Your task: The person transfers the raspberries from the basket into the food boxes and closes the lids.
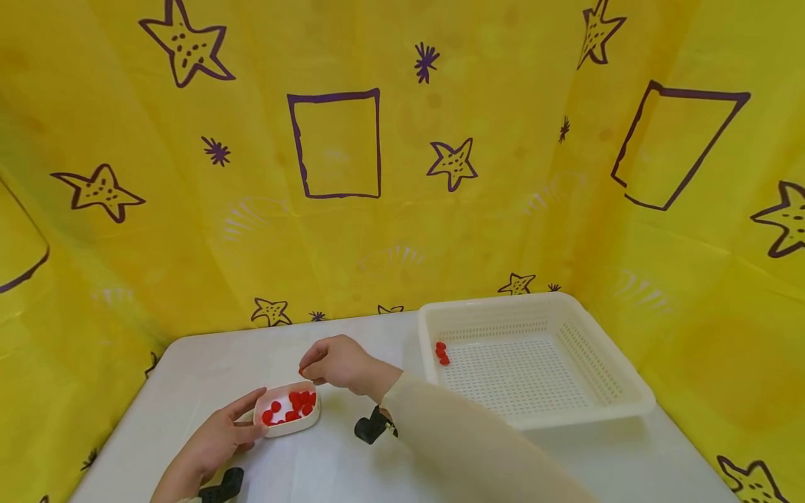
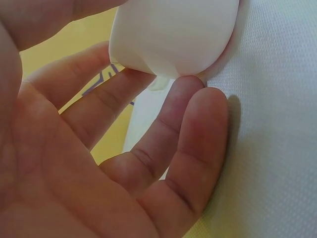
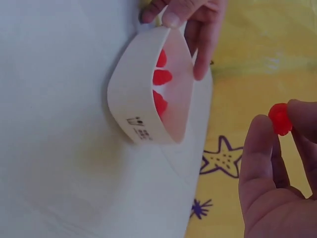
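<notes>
My left hand [image 1: 216,433] holds a small white box [image 1: 297,427] at its left end, with the thumb at the rim and fingers along the side. Several small red raspberry-like pieces [image 1: 295,399] lie inside it. Dark print marks the box's outer wall in the right wrist view. Just above the box's far right corner is my right hand [image 1: 342,365], which pinches one red raspberry-like piece [image 3: 280,119] between thumb and fingertips. The left wrist view has the left fingers [image 2: 203,129] against the box's end, close to the white tabletop.
To the right stands a large cream plastic basket [image 1: 594,412] with a perforated bottom and walls. A few red pieces [image 1: 443,353] lie at its left side. Yellow cloth [image 1: 402,230] with drawn starfish surrounds the white table [image 1: 371,468]. My right forearm crosses in front of the basket's near-left corner.
</notes>
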`<state>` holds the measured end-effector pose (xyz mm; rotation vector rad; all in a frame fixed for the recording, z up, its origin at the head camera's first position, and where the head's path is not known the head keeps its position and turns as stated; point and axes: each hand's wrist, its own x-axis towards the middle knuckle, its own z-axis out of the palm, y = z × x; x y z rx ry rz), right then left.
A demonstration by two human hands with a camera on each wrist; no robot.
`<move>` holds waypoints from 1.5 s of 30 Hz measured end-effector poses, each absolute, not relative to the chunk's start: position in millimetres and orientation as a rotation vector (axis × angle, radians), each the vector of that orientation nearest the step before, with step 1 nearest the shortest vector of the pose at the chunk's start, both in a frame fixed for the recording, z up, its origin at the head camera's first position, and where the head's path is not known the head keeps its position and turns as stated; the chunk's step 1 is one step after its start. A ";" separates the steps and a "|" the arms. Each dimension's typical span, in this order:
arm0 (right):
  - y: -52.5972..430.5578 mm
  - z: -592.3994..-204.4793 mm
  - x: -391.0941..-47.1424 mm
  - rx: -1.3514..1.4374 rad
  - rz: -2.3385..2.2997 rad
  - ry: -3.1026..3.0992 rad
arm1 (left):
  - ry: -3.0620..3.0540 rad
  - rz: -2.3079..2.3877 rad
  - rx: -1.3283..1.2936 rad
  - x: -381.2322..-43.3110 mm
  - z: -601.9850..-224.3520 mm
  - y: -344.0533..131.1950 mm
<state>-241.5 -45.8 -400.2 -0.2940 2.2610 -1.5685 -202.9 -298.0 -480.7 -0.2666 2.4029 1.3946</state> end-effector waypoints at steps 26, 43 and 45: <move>52.8 -372.6 -277.1 -0.479 -1.756 2.083 | 2.397 1.399 -0.298 -205.2 -482.9 -297.7; 213.8 -420.3 -299.3 -0.443 -1.271 2.321 | 2.388 1.424 -0.299 -205.3 -484.4 -299.3; 213.0 -427.8 -299.9 -0.469 -1.205 2.334 | 2.383 1.428 -0.300 -205.4 -485.0 -299.1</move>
